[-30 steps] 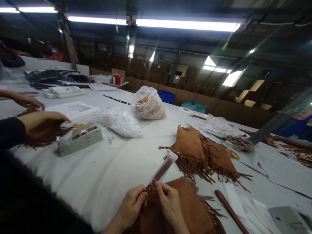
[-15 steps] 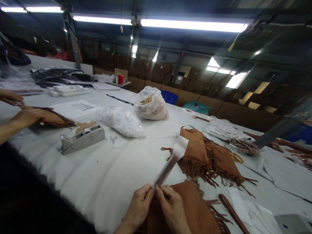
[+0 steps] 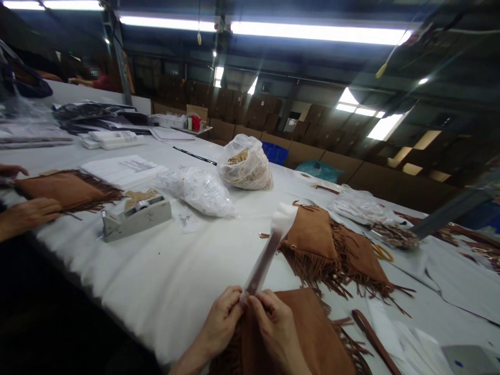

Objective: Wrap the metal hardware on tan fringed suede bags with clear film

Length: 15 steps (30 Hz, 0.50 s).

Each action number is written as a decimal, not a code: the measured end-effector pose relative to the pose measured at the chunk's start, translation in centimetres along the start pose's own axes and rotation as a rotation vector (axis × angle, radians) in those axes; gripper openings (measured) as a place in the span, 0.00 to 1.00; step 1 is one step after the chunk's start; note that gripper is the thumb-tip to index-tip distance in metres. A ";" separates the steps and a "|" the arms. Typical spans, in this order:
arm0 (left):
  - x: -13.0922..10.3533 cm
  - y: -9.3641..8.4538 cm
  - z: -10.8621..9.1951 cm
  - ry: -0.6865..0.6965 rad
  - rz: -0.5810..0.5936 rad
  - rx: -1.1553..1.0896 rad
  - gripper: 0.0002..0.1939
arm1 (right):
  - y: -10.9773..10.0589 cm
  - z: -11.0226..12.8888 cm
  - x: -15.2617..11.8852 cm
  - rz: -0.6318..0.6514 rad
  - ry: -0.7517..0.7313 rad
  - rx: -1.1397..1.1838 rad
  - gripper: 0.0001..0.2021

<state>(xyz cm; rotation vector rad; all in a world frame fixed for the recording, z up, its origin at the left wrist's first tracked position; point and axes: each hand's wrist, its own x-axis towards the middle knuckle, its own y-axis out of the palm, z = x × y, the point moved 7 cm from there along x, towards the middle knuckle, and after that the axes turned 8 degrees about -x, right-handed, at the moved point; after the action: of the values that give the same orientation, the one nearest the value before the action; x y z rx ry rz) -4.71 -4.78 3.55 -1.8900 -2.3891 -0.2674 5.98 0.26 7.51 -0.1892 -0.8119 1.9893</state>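
Your left hand [image 3: 222,319] and right hand [image 3: 276,324] pinch a filmy sleeve [image 3: 283,219] around a flat strap [image 3: 265,258], above a fringed, suede-like bag [image 3: 318,325].

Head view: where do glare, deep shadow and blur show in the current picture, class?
Head view, top: the longest tube light glares white; head view, upper right: the window is washed out; head view, lower left: near-black shadow below the table; head view, centre: the sleeve blurs toward its top.

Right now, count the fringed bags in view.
4: one bag under the right hand, two bags close together beyond it, one bag at far left by a co-worker's hand. More may be hidden.
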 end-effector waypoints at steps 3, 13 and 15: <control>0.2 0.4 -0.1 -0.020 0.027 -0.063 0.12 | 0.2 -0.2 -0.9 0.000 -0.063 0.003 0.13; -2.0 1.1 2.3 -0.239 0.007 -0.734 0.25 | 1.0 -0.6 -1.0 0.023 0.004 -0.029 0.15; -1.6 1.1 2.3 -0.231 0.030 -0.623 0.24 | 1.4 -0.9 -1.1 0.065 0.053 0.041 0.15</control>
<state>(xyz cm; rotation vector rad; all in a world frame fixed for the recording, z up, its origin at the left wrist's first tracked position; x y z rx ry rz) -3.20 -5.67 1.14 -2.3019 -2.6323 -0.9337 5.98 -0.67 5.75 -0.2459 -0.7386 2.0513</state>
